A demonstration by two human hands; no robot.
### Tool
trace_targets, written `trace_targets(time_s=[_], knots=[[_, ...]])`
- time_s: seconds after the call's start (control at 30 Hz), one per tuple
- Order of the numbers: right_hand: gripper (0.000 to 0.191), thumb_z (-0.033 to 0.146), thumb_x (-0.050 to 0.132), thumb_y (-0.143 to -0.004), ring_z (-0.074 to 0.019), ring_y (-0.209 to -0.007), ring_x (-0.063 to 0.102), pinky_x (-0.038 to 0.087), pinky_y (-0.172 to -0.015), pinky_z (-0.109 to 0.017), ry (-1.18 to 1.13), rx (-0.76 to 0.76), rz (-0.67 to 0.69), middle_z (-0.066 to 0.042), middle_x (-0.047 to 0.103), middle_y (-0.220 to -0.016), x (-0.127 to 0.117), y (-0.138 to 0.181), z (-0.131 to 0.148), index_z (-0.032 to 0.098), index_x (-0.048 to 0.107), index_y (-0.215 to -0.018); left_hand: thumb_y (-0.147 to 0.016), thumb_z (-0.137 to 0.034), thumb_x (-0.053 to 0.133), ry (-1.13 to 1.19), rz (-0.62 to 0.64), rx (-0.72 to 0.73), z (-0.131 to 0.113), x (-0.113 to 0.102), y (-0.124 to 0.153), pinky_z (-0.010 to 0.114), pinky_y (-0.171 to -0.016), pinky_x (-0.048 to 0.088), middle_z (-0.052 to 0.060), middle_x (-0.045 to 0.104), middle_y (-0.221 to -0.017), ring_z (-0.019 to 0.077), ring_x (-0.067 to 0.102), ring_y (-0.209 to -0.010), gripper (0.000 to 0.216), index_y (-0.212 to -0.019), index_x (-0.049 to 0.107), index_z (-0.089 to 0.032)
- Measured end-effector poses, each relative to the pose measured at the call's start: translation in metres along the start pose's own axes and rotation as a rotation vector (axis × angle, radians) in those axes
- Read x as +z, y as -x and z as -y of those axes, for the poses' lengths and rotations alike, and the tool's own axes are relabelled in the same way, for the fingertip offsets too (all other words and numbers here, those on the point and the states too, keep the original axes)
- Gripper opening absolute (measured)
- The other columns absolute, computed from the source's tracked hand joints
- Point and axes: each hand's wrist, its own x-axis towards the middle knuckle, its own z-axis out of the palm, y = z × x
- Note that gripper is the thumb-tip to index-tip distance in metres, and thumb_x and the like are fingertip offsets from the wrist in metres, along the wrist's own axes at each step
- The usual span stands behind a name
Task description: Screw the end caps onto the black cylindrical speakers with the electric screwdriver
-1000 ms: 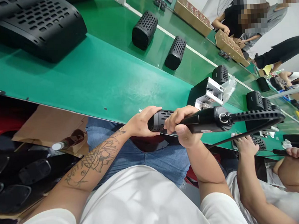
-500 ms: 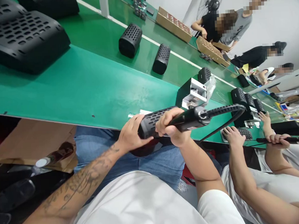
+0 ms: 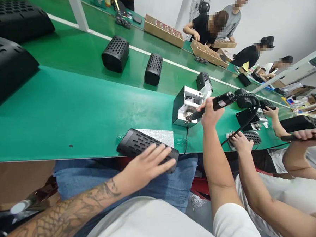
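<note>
While right hand [image 3: 210,113] grips screwdriver [image 3: 218,103], left hand [image 3: 147,165] fingers spread flat on speaker shell [image 3: 138,145].

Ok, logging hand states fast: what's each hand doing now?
Left hand: open, flat on the black perforated shell.
Right hand: closed around the electric screwdriver.

The table [image 3: 67,112] is bright green with a white stripe [image 3: 149,54] along it; the perforated shell [image 3: 138,144] and screwdriver [image 3: 215,104] are black, the feeder box [image 3: 185,106] black and white, the trays [image 3: 164,30] tan, the jeans [image 3: 166,181] blue
</note>
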Motion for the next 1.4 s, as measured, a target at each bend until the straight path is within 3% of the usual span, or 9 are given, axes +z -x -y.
trace_targets(time_s=[0.07,0.13,0.2,0.3,0.43,0.6,0.77,0.97,1.4], knots=[[0.075,0.092,0.097,-0.068,-0.0135,-0.055,0.051,0.044,-0.065,-0.043,0.018,-0.002,0.042,0.011,0.061,-0.057,-0.002,0.004,-0.005,0.032,0.053,-0.080,-0.074,-0.029,0.104,0.060,0.180,-0.058,0.027,-0.021,-0.030,0.070,-0.138,0.047,0.020,0.074,-0.164,0.0518,0.068,-0.154,0.107,-0.174,0.064,-0.031],[0.074,0.091,0.093,-0.077,-0.0121,-0.055,0.046,0.043,-0.066,-0.042,0.029,-0.025,0.095,0.012,0.058,-0.058,-0.004,0.007,-0.004,0.032,0.050,-0.083,-0.067,-0.042,0.110,0.056,0.292,-0.094,0.048,-0.031,-0.054,0.069,-0.122,0.056,0.025,0.080,-0.143,0.0540,0.075,-0.133,0.111,-0.168,0.069,-0.022],[0.073,0.091,0.090,-0.082,-0.0109,-0.053,0.042,0.043,-0.064,-0.040,0.024,-0.025,0.125,0.013,0.058,-0.060,-0.006,0.011,0.002,0.031,0.049,-0.085,-0.071,-0.045,0.109,0.006,0.313,-0.157,0.061,-0.032,-0.070,0.063,-0.109,0.057,0.025,0.080,-0.129,0.0508,0.076,-0.119,0.107,-0.167,0.071,-0.017],[0.069,0.087,0.095,-0.080,-0.0108,-0.053,0.049,0.049,-0.062,-0.037,-0.012,0.019,0.119,0.012,0.061,-0.063,-0.009,0.022,0.025,0.032,0.053,-0.086,-0.077,-0.048,0.106,-0.060,0.282,-0.287,0.068,-0.025,-0.082,0.059,-0.105,0.053,0.026,0.078,-0.124,0.0501,0.074,-0.117,0.105,-0.170,0.068,-0.014],[0.051,0.071,0.095,-0.092,-0.0127,-0.047,0.056,0.055,-0.054,-0.033,-0.172,-0.033,0.166,0.011,0.060,-0.061,-0.009,0.056,0.069,0.031,0.062,-0.089,-0.080,-0.062,0.102,-0.110,0.319,-0.326,0.068,-0.020,-0.087,0.057,-0.102,0.049,0.026,0.078,-0.124,0.0499,0.071,-0.115,0.110,-0.172,0.065,-0.012],[0.040,0.063,0.091,-0.097,-0.0129,-0.037,0.056,0.058,-0.045,-0.030,-0.307,-0.058,0.374,0.011,0.064,-0.058,0.004,0.101,0.098,0.029,0.070,-0.094,-0.082,-0.060,0.101,-0.119,0.306,-0.329,0.065,-0.023,-0.087,0.056,-0.105,0.047,0.025,0.078,-0.126,0.0488,0.071,-0.117,0.109,-0.174,0.064,-0.014],[0.047,0.063,0.097,-0.090,-0.0133,-0.039,0.059,0.061,-0.048,-0.029,-0.275,0.008,0.432,0.010,0.065,-0.054,0.020,0.116,0.091,0.028,0.066,-0.087,-0.085,-0.059,0.100,-0.119,0.374,-0.363,0.060,-0.031,-0.092,0.056,-0.108,0.045,0.027,0.077,-0.133,0.0501,0.070,-0.123,0.111,-0.178,0.060,-0.013],[0.044,0.055,0.099,-0.091,-0.0126,-0.041,0.061,0.063,-0.051,-0.028,-0.294,0.076,0.454,0.010,0.068,-0.056,0.019,0.117,0.083,0.028,0.065,-0.086,-0.096,-0.064,0.090,-0.196,0.495,-0.362,0.053,-0.040,-0.098,0.054,-0.109,0.043,0.028,0.075,-0.141,0.0487,0.070,-0.129,0.108,-0.184,0.050,-0.015],[0.042,0.049,0.100,-0.091,-0.0113,-0.042,0.060,0.062,-0.052,-0.028,-0.310,0.105,0.596,0.010,0.064,-0.058,0.020,0.116,0.082,0.027,0.065,-0.083,-0.099,-0.062,0.086,-0.206,0.508,-0.370,0.049,-0.042,-0.099,0.056,-0.108,0.042,0.030,0.075,-0.141,0.0494,0.070,-0.126,0.105,-0.184,0.049,-0.014]])
